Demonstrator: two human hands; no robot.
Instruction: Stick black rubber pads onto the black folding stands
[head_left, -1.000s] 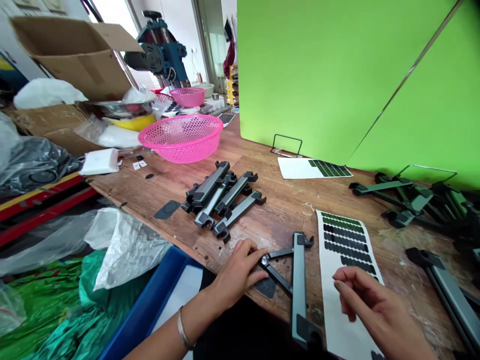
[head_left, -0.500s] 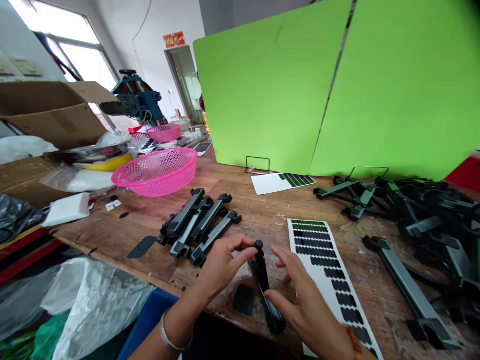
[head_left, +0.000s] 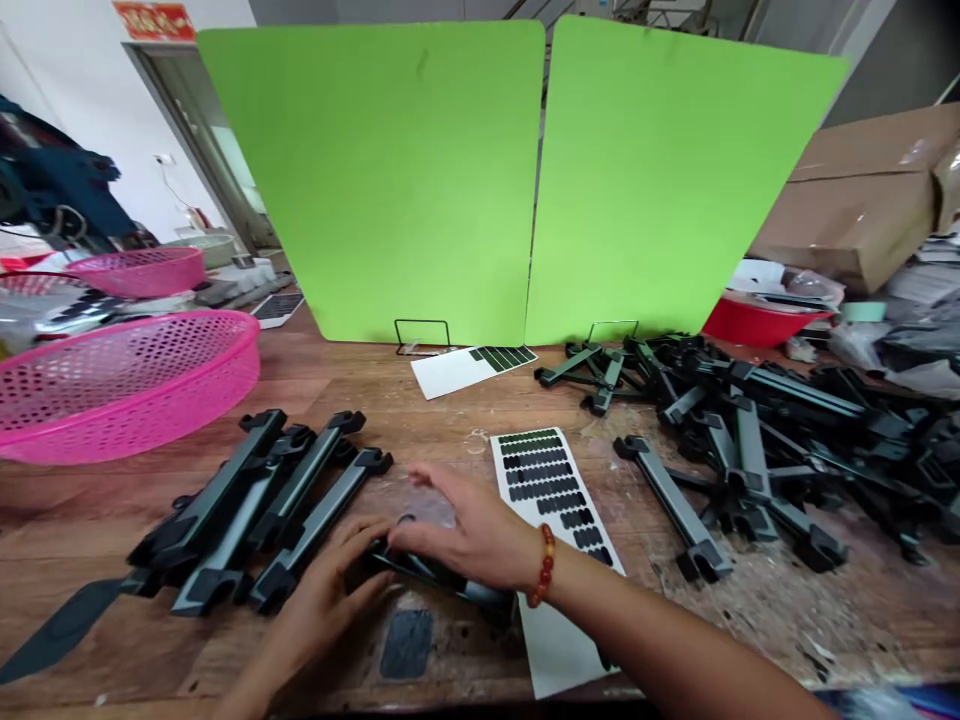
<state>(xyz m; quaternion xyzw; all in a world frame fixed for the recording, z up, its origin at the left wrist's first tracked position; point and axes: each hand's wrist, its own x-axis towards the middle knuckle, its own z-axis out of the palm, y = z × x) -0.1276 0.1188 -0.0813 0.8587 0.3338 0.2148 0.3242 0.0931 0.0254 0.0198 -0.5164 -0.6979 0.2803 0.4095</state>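
Note:
A black-and-grey bar-shaped bracket lies slantwise between my hands, low over the table. My left hand is closed around its left end, fingers above and thumb below. My right hand reaches over it from the right, thumb against the left end and forefinger stretched apart. A shiny, see-through patch shows between that thumb and forefinger; what it is I cannot make out. Beside the right wrist lies a white sheet of black stickers. Several similar brackets are grouped to the left of my hands.
A large pile of brackets covers the right side, with one bracket at its near edge. Two green boards stand behind. A pink basket is at left. A dark pad lies near the front edge.
The view has swung to the right. The bracket, steeply upright before, now lies nearly flat. My left hand has gone from pinching its top tip to wrapping its end; my right hand has come over it.

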